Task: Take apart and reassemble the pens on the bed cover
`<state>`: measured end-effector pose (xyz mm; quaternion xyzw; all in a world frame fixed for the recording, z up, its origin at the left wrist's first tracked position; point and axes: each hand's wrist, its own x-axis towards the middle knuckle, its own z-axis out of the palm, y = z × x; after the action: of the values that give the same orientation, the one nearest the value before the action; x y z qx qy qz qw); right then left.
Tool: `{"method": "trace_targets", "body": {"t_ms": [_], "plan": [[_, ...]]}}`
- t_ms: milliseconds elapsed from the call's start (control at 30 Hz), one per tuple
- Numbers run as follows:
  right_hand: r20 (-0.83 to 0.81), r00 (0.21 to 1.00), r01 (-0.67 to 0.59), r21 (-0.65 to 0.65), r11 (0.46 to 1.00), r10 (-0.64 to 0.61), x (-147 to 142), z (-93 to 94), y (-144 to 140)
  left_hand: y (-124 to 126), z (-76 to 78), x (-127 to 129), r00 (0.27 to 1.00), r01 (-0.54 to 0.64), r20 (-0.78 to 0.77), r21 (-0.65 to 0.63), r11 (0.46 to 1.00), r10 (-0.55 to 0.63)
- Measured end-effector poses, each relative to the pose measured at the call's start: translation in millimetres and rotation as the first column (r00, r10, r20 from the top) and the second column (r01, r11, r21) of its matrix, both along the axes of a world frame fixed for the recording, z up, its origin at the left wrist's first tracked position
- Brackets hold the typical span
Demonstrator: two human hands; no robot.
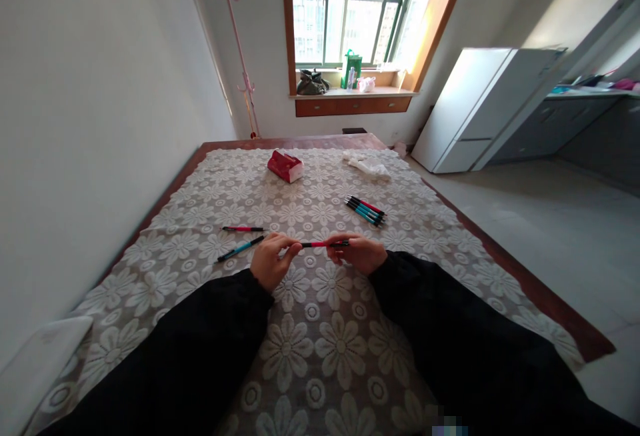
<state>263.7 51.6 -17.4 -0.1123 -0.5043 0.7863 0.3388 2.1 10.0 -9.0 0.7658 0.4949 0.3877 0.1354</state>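
Both my hands hold one red and black pen (316, 245) level above the lace tablecloth (313, 343). My left hand (273, 259) pinches its black left end between thumb and fingers. Around the right part of the pen, the fingers of my right hand (359, 253) are closed, and a black end shows past them. Just left of my left hand lie a red and black pen (243, 229) and a blue and black pen (240, 249). Farther off to the right, several blue, red and black pens (365, 211) lie side by side in a bunch.
A red tissue packet (285, 167) and a crumpled white plastic bag (369, 167) lie toward the table's far end. A white object (45, 356) rests at the near left corner, by the wall. Beyond the table stand a pink coat rack (235, 29) and a white fridge (465, 109).
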Motion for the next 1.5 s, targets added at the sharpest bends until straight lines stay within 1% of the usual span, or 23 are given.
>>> {"method": "trace_targets", "body": {"t_ms": [67, 167, 333, 467, 567, 600, 633, 667, 700, 733, 767, 800, 833, 867, 900, 933, 1000, 1067, 1133, 1200, 1333, 1433, 1500], "plan": [[0.031, 0.999, 0.01, 0.009, 1.0, -0.01, -0.1, 2.5, -0.2, 0.4, 0.0, -0.4, 1.0, 0.0, -0.007, -0.004, 1.0, 0.0], [0.043, 0.999, -0.011, -0.004, 1.0, 0.011, 0.3, 3.1, 0.4, 0.4, 1.0, -0.7, 1.0, 0.009, -0.022, -0.003, 1.0, -0.009], [0.058, 0.997, 0.049, 0.0, 0.999, -0.049, 0.6, -2.2, 3.1, -0.3, 2.1, -0.2, 0.997, 0.016, -0.074, 0.017, 1.0, -0.015], [0.117, 0.993, 0.03, 0.007, 1.0, -0.03, -1.8, -6.8, 3.4, -3.1, 3.0, 1.6, 0.989, 0.067, -0.135, 0.054, 0.996, -0.059], [0.186, 0.982, 0.018, 0.101, 0.995, -0.037, -4.3, -8.4, 3.2, -5.7, 3.2, 2.7, 0.977, 0.09, -0.201, 0.098, 0.991, -0.069], [0.227, 0.971, 0.032, 0.162, 0.986, -0.069, -4.2, -8.1, 4.1, -6.2, 2.9, 2.8, 0.974, 0.082, -0.221, 0.112, 0.99, -0.056], [0.282, 0.949, 0.069, 0.242, 0.968, -0.138, -3.2, -7.4, 5.8, -6.4, 2.2, 2.7, 0.972, 0.065, -0.234, 0.122, 0.99, -0.035], [0.346, 0.903, 0.13, 0.345, 0.929, -0.255, -1.1, -6.2, 8.5, -6.4, 1.5, 2.6, 0.971, 0.044, -0.24, 0.123, 0.991, -0.013], [0.402, 0.817, 0.199, 0.476, 0.856, -0.413, 2.2, -4.8, 12.3, -6.2, 0.7, 2.6, 0.97, 0.024, -0.244, 0.117, 0.993, 0.005], [0.428, 0.687, 0.244, 0.625, 0.742, -0.587, 6.8, -3.2, 16.9, -6.0, -0.1, 2.6, 0.968, 0.011, -0.249, 0.104, 0.995, 0.015], [0.419, 0.523, 0.241, 0.763, 0.6, -0.742, 12.4, -1.6, 22.0, -5.6, -0.6, 2.8, 0.965, 0.002, -0.26, 0.09, 0.996, 0.021], [0.38, 0.352, 0.187, 0.867, 0.462, -0.855, 18.7, -0.2, 27.3, -5.3, -0.9, 3.1, 0.961, -0.004, -0.274, 0.075, 0.997, 0.024], [0.334, 0.201, 0.097, 0.929, 0.358, -0.921, 25.2, 1.1, 32.5, -5.1, -1.0, 3.5, 0.957, -0.005, -0.289, 0.065, 0.998, 0.023], [0.3, 0.083, 0.001, 0.954, 0.301, -0.95, 31.6, 2.0, 37.0, -5.0, -0.8, 3.9, 0.953, -0.007, -0.301, 0.058, 0.998, 0.024], [0.286, -0.003, -0.078, 0.955, 0.285, -0.958, 37.4, 2.8, 40.8, -5.0, -0.5, 4.3, 0.951, -0.012, -0.307, 0.053, 0.999, 0.027], [0.29, -0.066, -0.131, 0.946, 0.296, -0.955, 42.3, 3.4, 43.7, -5.0, 0.0, 4.6, 0.95, -0.02, -0.31, 0.05, 0.999, 0.035], [0.316, -0.132, -0.176, 0.925, 0.336, -0.939, 48.7, 4.1, 46.9, -5.3, 0.7, 4.7, 0.949, -0.042, -0.312, 0.042, 0.998, 0.054], [0.335, -0.153, -0.171, 0.918, 0.358, -0.93, 51.0, 4.3, 47.7, -5.4, 0.5, 4.1, 0.944, -0.074, -0.321, 0.032, 0.997, 0.08], [0.328, -0.154, -0.159, 0.923, 0.351, -0.932, 50.7, 3.8, 47.8, -5.3, -0.9, 2.6, 0.937, -0.085, -0.338, 0.033, 0.996, 0.091], [0.314, -0.138, -0.157, 0.929, 0.334, -0.939, 49.6, 2.2, 48.7, -4.6, -3.5, 0.6, 0.93, -0.062, -0.36, 0.047, 0.997, 0.075], [0.304, -0.048, -0.142, 0.941, 0.308, -0.951, 48.4, -4.7, 53.9, -3.1, -8.1, -1.8, 0.901, 0.005, -0.432, 0.095, 0.995, 0.036], [0.293, 0.015, -0.14, 0.947, 0.288, -0.956, 48.1, -9.4, 56.9, -3.7, -7.3, -0.1, 0.884, 0.002, -0.464, 0.122, 0.993, 0.055], [0.302, 0.033, -0.152, 0.944, 0.294, -0.953, 47.2, -10.6, 56.5, -4.4, -5.4, 2.0, 0.888, -0.001, -0.456, 0.117, 0.993, 0.055]]}}
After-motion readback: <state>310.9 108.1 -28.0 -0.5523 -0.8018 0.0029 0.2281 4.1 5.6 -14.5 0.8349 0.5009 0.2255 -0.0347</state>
